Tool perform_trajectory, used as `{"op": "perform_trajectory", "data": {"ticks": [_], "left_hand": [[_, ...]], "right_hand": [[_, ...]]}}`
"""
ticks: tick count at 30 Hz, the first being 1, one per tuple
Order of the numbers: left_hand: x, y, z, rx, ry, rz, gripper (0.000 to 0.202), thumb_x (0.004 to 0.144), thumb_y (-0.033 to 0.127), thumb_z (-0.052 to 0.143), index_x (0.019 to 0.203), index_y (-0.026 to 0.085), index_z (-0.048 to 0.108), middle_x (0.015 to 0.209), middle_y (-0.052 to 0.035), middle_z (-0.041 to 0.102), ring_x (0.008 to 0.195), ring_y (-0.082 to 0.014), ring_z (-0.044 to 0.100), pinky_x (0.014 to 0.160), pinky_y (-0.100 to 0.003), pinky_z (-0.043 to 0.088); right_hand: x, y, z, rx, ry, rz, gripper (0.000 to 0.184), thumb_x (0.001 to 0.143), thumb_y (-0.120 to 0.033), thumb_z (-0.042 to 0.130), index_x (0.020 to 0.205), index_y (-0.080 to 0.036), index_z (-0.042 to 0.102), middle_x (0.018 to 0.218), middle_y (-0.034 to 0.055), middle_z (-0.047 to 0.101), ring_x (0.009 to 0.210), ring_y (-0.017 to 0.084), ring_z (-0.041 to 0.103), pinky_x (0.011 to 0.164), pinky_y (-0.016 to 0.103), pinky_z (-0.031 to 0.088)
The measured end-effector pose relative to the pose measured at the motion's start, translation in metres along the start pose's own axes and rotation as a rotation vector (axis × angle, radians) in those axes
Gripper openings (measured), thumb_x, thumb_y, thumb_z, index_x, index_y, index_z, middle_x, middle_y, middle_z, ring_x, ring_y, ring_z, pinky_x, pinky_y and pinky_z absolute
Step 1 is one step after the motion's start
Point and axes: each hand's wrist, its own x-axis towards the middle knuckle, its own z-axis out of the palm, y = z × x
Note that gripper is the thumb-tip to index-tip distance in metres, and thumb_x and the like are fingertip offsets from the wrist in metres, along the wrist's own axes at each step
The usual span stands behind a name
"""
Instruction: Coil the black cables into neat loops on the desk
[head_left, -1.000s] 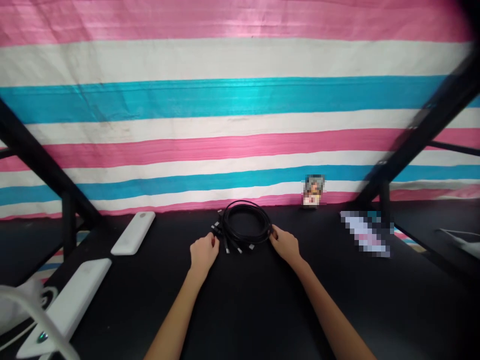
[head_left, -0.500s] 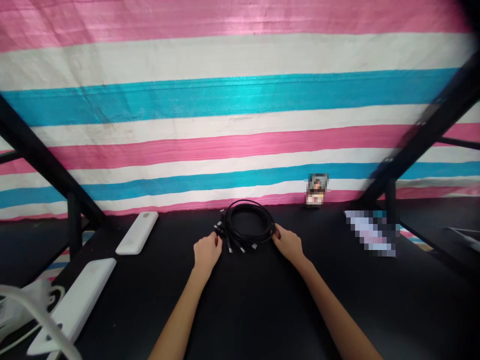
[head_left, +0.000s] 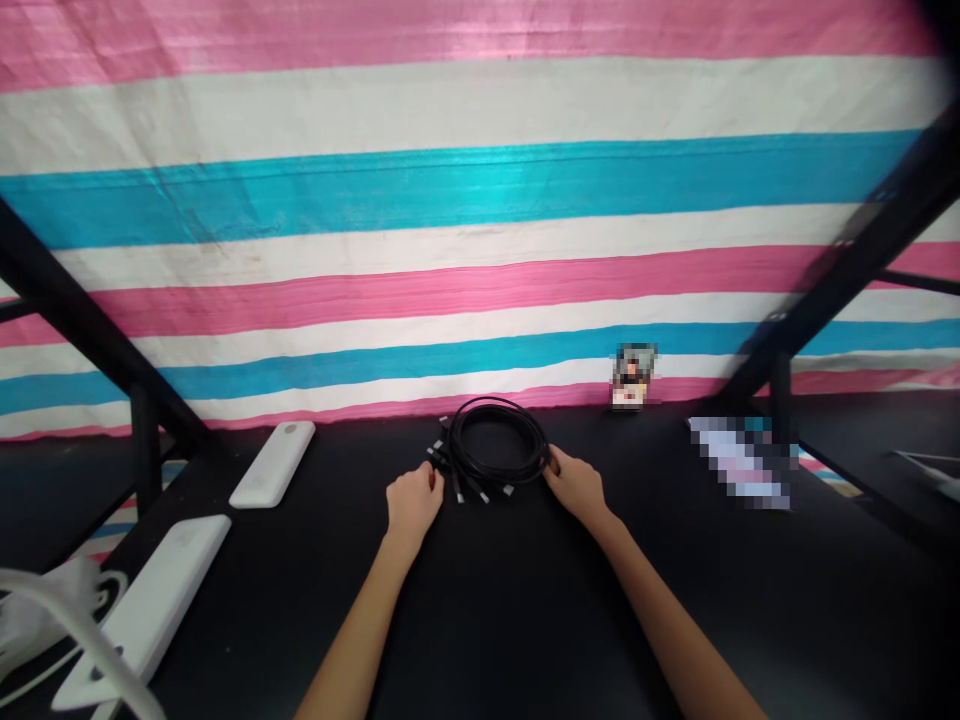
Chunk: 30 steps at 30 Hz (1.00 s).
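A coil of black cables (head_left: 499, 442) lies on the black table (head_left: 480, 620), its several plug ends splayed out at the lower left of the coil. My left hand (head_left: 412, 500) rests curled at the coil's left side, fingers closed by the plug ends. My right hand (head_left: 576, 484) is at the coil's right edge, its fingers closed on the cable loops. Both forearms reach in from the bottom of the view.
Two white power banks (head_left: 273, 464) (head_left: 146, 610) lie at the left, with white cables (head_left: 45, 625) at the bottom left corner. A small card (head_left: 634, 377) leans on the striped pink, white and blue cloth (head_left: 480, 220). Black frame bars (head_left: 90, 330) (head_left: 840, 280) slant at both sides.
The hands and the coil have hardly moved; only the camera has shifted a little.
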Motion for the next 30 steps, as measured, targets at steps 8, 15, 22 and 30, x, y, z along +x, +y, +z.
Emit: {"op": "perform_trajectory", "data": {"ticks": [8,15,22,30], "left_hand": [[-0.0016,0.002,-0.0036,0.003,-0.02,-0.021,0.03,0.089,0.035,0.034,0.086,0.02,0.06,0.081,-0.0062,0.069,0.08,-0.0218,0.065,0.065,-0.028,0.037],[-0.0019,0.0017,-0.004,0.007,-0.011,-0.006,0.03,0.089,0.035,0.034,0.085,0.02,0.06,0.081,-0.0071,0.07,0.079,-0.022,0.065,0.063,-0.029,0.037],[-0.0011,0.0015,-0.0033,0.012,-0.014,-0.008,0.031,0.089,0.035,0.034,0.086,0.02,0.06,0.08,-0.0069,0.069,0.079,-0.0218,0.065,0.064,-0.028,0.037],[-0.0006,0.0003,-0.0007,0.012,0.0,0.008,0.031,0.089,0.036,0.033,0.084,0.02,0.06,0.078,-0.0067,0.069,0.077,-0.0212,0.064,0.064,-0.028,0.038]], "right_hand": [[-0.0005,0.0006,0.001,-0.009,0.002,-0.013,0.019,0.089,-0.033,0.043,0.093,-0.023,0.058,0.068,-0.0008,0.063,0.062,0.016,0.057,0.05,0.024,0.021],[-0.0018,-0.0012,-0.0019,-0.002,-0.002,-0.008,0.019,0.088,-0.032,0.043,0.094,-0.022,0.058,0.068,-0.0006,0.063,0.062,0.016,0.058,0.051,0.024,0.021],[-0.0023,-0.0024,-0.0037,-0.014,-0.005,-0.005,0.017,0.088,-0.03,0.044,0.094,-0.023,0.058,0.07,-0.0006,0.063,0.063,0.015,0.058,0.051,0.024,0.022],[-0.0016,-0.0003,-0.0008,0.004,0.007,-0.012,0.018,0.088,-0.031,0.044,0.095,-0.023,0.058,0.068,-0.0009,0.063,0.062,0.016,0.057,0.051,0.024,0.021]]}}
